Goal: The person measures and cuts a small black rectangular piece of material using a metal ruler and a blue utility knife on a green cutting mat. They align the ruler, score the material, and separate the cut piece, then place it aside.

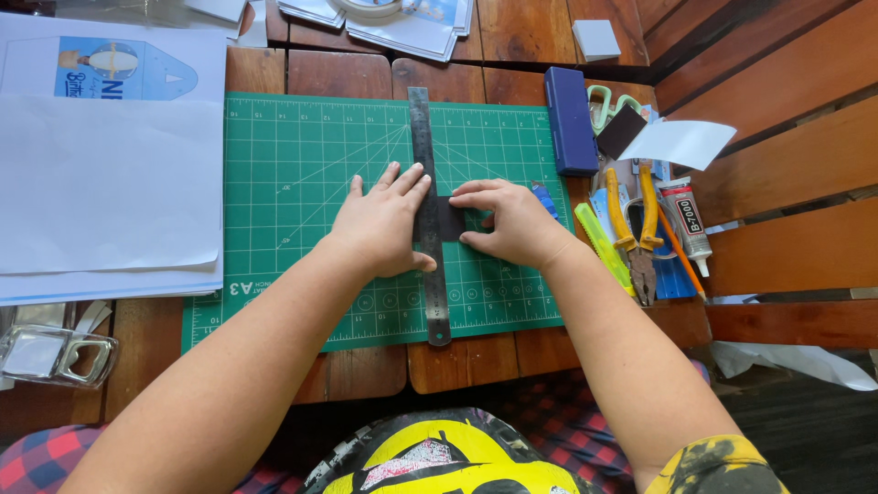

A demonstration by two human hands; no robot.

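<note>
A steel ruler is laid lengthwise across a green cutting mat on the wooden tabletop. The ruler is pressed flat by the left hand, whose fingers are spread and extended, with the fingertips resting on the ruler's left edge and nothing clasped. A small dark rectangular piece is seen lying on the mat, tucked under or against the ruler's right edge, directly between the two hands. It is touched by the right hand, whose fingers are curled loosely around its right end, thumb below and forefinger above; whether the piece is pinched or merely steadied cannot be told.

To the right of the mat, a blue box, yellow-handled pliers, a tube of glue and a green craft knife are gathered close together. White paper sheets are stacked at the left, overlapping the mat's left margin.
</note>
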